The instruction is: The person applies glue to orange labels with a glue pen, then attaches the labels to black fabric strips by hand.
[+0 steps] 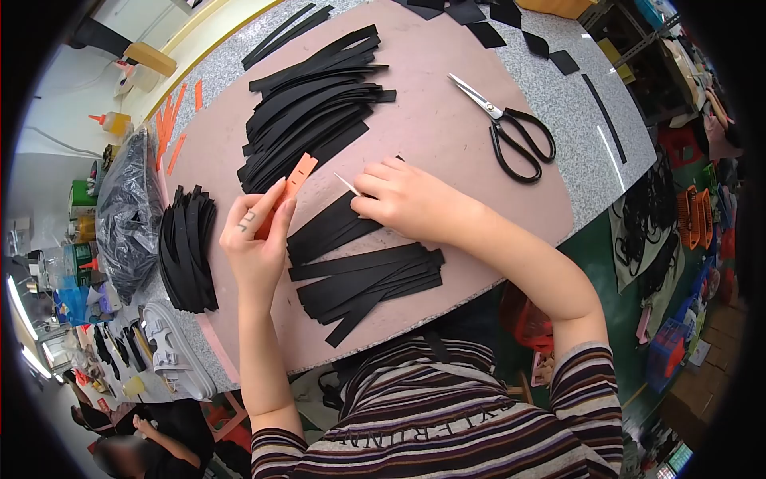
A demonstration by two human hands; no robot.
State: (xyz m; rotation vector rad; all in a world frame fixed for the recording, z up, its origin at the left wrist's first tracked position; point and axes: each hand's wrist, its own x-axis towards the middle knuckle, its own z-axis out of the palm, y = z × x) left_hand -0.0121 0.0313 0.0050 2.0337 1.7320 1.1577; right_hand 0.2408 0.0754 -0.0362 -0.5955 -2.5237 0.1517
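Observation:
My left hand [257, 231] pinches an orange strip [300, 177] with small dark slots, held up over the pink mat [431, 96]. To its right, my right hand [391, 195] is closed round a thin, pointed whitish tool [346, 184], its tip aimed toward the orange strip but apart from it. Beneath and beside my hands lie black strips [331, 227], with another fanned pile of black strips [367, 283] nearer my body. A large stack of black strips [307, 104] lies beyond my hands, and a further bundle [188, 247] is at the left.
Black-handled scissors [511, 132] lie open at the right of the mat. Orange strips [166, 128] and a black plastic bag [128, 215] are at the left, near white sandals [171, 351]. Black pieces [535, 44] lie at the far right. Another person [152, 447] is at the lower left.

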